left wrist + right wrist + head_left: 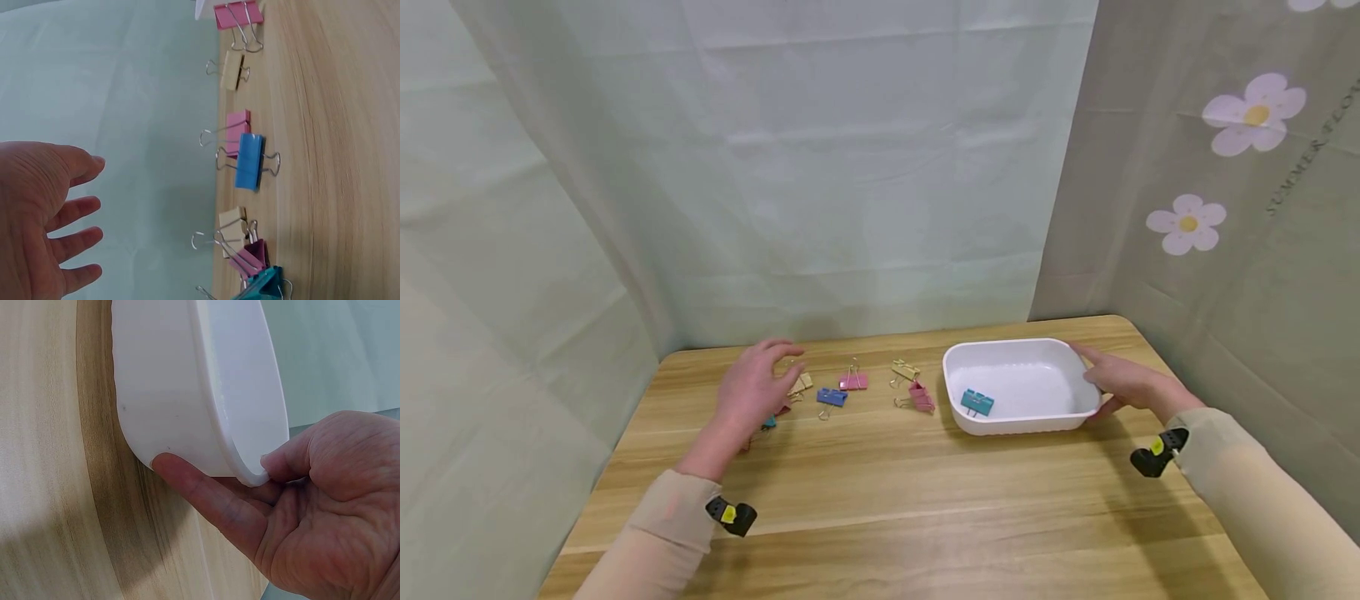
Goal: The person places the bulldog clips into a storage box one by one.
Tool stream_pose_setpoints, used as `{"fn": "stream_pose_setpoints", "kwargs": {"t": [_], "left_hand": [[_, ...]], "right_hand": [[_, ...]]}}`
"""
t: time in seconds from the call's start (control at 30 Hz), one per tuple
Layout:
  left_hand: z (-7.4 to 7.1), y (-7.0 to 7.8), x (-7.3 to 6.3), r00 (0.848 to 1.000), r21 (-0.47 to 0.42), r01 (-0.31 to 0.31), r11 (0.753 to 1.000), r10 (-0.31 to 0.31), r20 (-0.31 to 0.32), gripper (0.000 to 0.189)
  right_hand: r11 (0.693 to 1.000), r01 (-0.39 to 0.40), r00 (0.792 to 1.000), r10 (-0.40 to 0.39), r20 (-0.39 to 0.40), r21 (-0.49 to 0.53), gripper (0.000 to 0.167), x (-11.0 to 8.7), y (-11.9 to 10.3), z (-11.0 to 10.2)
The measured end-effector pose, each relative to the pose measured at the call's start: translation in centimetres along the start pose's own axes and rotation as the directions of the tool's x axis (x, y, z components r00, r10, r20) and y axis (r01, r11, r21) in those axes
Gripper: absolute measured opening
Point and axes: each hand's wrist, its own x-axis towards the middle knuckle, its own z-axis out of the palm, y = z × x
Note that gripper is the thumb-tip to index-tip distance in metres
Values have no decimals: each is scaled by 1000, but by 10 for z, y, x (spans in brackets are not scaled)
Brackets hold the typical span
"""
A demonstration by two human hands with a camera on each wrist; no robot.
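My right hand (1123, 381) (337, 506) grips the right end of a white plastic tray (1033, 379) (159, 375); in the right wrist view the thumb is at the rim and a finger lies along the outer wall. A teal binder clip (977, 402) lies inside the tray. Over the left group of clips hovers my left hand (751, 390) (37, 215), fingers spread and holding nothing. Near it lie a beige clip (802, 383), a blue clip (832, 397) (249, 161) and a teal clip (270, 284), the last partly hidden by the hand in the head view.
Between hand and tray lie a pink clip (853, 382), a yellow clip (906, 370) and a reddish-pink clip (921, 397). The wooden table (910, 508) reaches a pale curtain (865, 208) behind; a flowered curtain (1210, 283) hangs at right.
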Motion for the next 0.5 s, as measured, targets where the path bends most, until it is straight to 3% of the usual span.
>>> {"fn": "stream_pose_setpoints", "kwargs": {"t": [0.5], "left_hand": [[5, -16, -1, 998, 28, 50, 998, -51, 37, 37]], "right_hand": [[1000, 1, 1000, -1, -1, -2, 75, -3, -2, 1]]}}
